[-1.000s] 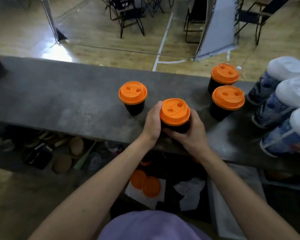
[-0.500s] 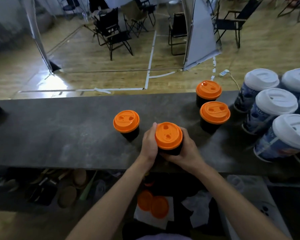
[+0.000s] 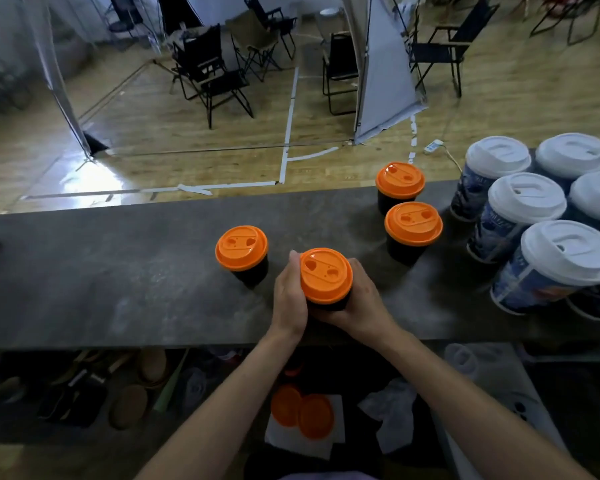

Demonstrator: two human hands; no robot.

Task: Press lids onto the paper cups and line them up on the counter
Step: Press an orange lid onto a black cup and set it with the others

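Left hand and right hand each grip opposite sides of the orange-lidded cup, upright on the counter near its front edge; a second cup stands just beside, toward the left end.

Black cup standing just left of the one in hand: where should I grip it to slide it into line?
Grip its black wall below the orange lid, coming from the left and near side. It stands upright and the lid overhangs the wall, so a hold on the lid might loosen it. The left hand, round the held cup, crowds its right side.
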